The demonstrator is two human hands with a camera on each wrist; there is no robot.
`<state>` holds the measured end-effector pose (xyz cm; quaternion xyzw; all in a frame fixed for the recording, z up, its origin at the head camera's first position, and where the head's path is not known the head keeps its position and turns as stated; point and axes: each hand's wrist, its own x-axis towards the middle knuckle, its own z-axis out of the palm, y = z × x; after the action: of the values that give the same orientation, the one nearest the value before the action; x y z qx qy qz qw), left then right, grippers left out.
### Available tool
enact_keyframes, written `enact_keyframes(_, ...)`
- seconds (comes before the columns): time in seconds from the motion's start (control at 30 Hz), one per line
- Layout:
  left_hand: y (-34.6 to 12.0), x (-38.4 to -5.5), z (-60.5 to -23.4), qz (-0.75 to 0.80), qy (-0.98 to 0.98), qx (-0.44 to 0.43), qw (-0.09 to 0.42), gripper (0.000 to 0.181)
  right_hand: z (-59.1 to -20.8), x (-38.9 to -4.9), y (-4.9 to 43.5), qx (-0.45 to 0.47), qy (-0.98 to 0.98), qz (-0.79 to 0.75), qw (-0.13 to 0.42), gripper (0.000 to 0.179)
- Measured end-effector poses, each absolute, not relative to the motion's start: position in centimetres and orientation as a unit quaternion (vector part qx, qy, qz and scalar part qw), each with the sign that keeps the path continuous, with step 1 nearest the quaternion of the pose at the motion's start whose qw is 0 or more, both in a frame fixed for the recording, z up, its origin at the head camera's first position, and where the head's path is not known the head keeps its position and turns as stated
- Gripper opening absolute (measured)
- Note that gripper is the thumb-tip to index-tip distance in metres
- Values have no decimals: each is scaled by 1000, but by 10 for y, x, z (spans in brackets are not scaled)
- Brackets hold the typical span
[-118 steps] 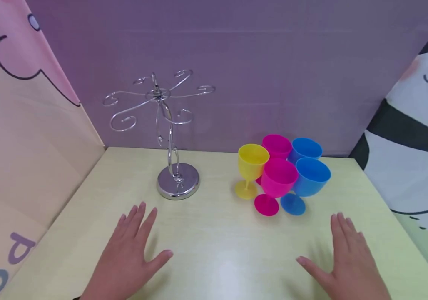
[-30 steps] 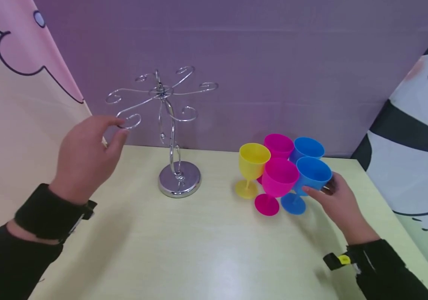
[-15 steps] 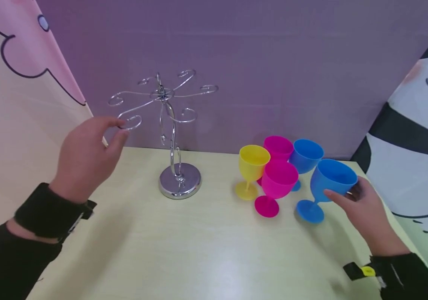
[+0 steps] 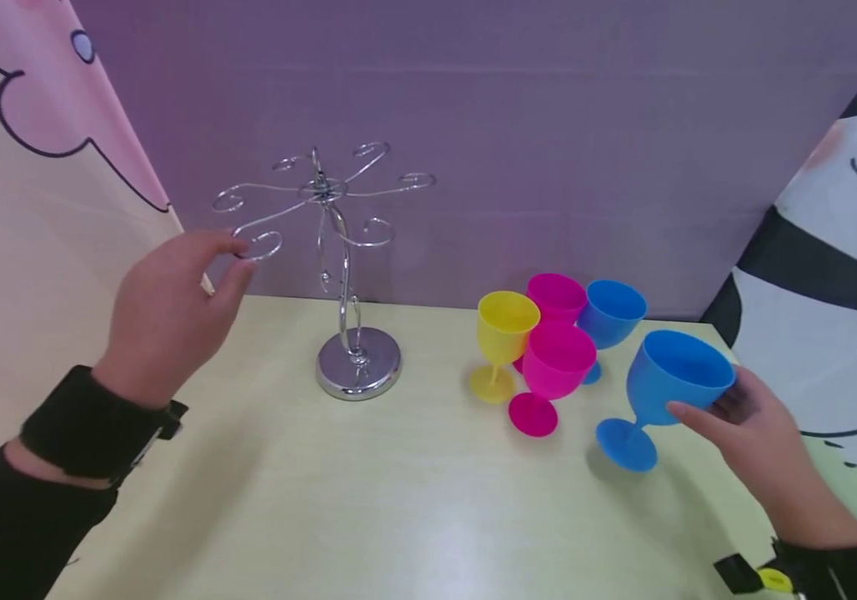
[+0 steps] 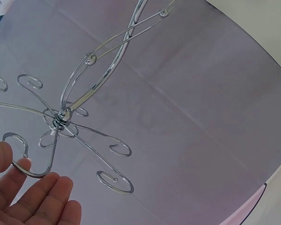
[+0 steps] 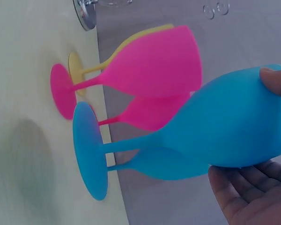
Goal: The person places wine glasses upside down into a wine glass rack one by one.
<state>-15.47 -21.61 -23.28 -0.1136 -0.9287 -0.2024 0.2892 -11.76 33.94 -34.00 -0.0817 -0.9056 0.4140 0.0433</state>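
A chrome wire rack (image 4: pixel 342 258) with curled arms stands on a round base at the left of the table. My left hand (image 4: pixel 173 308) pinches the curled end of its front-left arm between thumb and fingers; the left wrist view shows this curl (image 5: pixel 35 173) at the fingertips. On the right, my right hand (image 4: pixel 766 450) grips the bowl of a blue goblet (image 4: pixel 672 379), thumb on the near side and fingers behind. The goblet tilts a little, and in the right wrist view its foot (image 6: pixel 89 150) is raised off the table, with a shadow beside it.
Left of the held goblet, a yellow goblet (image 4: pixel 505 329), two pink goblets, the nearer (image 4: pixel 558 362) and the farther (image 4: pixel 554 292), and a second blue goblet (image 4: pixel 610 312) stand close together. A purple backdrop (image 4: pixel 548 150) rises behind the pale table (image 4: pixel 398 500).
Both hands were open over the table at first. The left then took the rack's arm and stayed there. The right took the front blue goblet, drew it right and nearer, and lifted it.
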Motion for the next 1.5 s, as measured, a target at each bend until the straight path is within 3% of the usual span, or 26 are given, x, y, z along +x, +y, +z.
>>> enact_keyframes(0.23, -214, -154, -233, -195, -923, -126, 308, 33, -326, -106, 319, -63, -904, 420, 55, 98)
enact_keyframes(0.57, -211, -155, -235, -185, -919, -133, 322, 30, -311, -92, 284, 1, -894, 445, 49, 84)
enact_keyframes(0.77, -207, -155, -238, -190, -916, -133, 326, 31, -310, -87, 264, 50, -883, 464, 44, 80)
enact_keyframes(0.97, -203, -157, -244, -202, -899, -142, 363, 28, -310, -85, 246, 87, -878, 469, 42, 76)
enact_keyframes(1.5, -182, -159, -257, -258, -868, -134, 403, 27, -318, -81, 217, 115, -852, 511, 7, 75)
